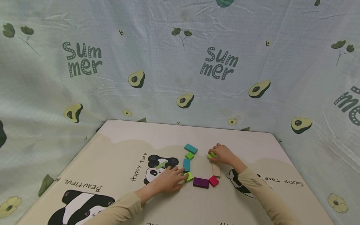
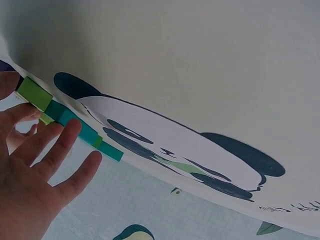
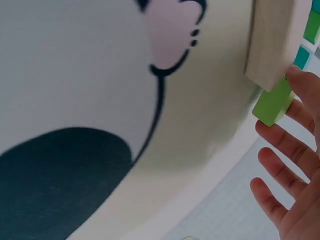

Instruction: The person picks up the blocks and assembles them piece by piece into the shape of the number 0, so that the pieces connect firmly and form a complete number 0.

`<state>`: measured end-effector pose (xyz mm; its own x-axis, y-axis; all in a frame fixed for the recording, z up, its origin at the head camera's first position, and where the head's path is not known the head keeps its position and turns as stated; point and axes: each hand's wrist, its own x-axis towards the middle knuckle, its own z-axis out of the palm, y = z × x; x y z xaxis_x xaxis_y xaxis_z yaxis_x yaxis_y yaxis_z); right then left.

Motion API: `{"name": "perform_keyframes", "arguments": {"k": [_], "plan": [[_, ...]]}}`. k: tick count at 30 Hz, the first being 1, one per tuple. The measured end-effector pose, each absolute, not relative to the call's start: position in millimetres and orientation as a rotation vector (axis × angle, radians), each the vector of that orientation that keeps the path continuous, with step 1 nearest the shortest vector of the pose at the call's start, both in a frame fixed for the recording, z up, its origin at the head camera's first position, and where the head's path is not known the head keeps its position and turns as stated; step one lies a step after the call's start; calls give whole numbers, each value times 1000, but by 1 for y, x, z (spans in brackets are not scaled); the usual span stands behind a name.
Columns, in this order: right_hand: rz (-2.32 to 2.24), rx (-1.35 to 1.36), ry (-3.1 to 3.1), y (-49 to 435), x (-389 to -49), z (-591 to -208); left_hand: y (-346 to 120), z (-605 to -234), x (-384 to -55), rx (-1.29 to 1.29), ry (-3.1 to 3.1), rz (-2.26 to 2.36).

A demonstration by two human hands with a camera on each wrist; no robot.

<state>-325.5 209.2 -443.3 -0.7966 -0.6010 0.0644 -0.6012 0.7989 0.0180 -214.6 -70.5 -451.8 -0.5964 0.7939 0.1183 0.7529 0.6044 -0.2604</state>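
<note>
My right hand (image 1: pixel 223 154) pinches a small green block (image 3: pixel 274 105) between thumb and fingers, at the far end of a plain wooden block (image 1: pixel 216 170). My left hand (image 1: pixel 170 180) has its fingers spread beside another green block (image 1: pixel 188 177), with the fingertips right at its side. Blocks form a U shape. Its left side has a blue block (image 1: pixel 187 165) beyond the left hand's green one, then a green block (image 1: pixel 189 155) and a blue block (image 1: pixel 191 148). A purple block (image 1: pixel 201 182) and a red block (image 1: pixel 213 181) make the near side.
The pale table mat (image 1: pixel 118 168) carries printed pandas, such as one (image 1: pixel 161 168) left of the blocks and another (image 1: pixel 242 184) under the right forearm. Behind the table hangs a curtain (image 1: pixel 157 62) with avocado prints, which also runs along both sides.
</note>
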Motion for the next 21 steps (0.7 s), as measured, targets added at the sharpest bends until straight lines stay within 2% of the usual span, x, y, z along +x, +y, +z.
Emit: {"name": "perform_keyframes", "arguments": {"k": [11, 21], "plan": [[51, 903, -2974, 216, -329, -453, -70, -449, -214, -1286, -2597, 267], [77, 944, -2883, 222, -324, -456, -70, -450, -213, -1285, -2602, 268]]}}
